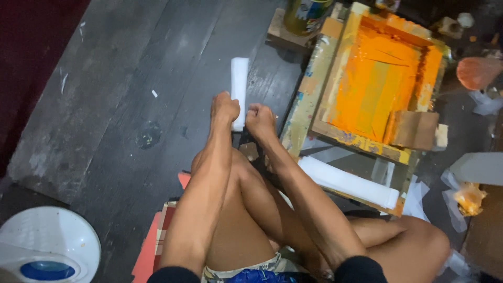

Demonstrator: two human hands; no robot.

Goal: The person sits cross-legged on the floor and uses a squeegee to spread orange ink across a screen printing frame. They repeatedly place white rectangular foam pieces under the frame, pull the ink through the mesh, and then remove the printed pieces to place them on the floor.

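White roll (240, 84), gripped at its near end by both fists, out ahead of the knees over the dark plank floor (120, 99). Starting close in: bare knees drawn up, forearms reaching forward side by side. Down at the near left, a white fan base with a blue button (44, 251). Just right of the forearms, a second white roll (350, 183) lying slantwise across the near edge of the printing frame.

Out to the hands now. Left hand (224, 109) curled shut around the roll's lower part, fingers wrapped tight. Right hand (260, 119) also clenched, pressed against the roll's bottom end from the right side; whether pinching a loose edge or the body of the roll, cannot tell. Both about equally near. Long axis running straight away from the body, almost upright in the view, free end pointing off beyond the knuckles.

Farther right, screen-printing frame (314, 78) smeared with orange ink, a brown squeegee block (414, 130) resting at its near corner. Farthest back, a paint can (306, 15) on a wooden block.
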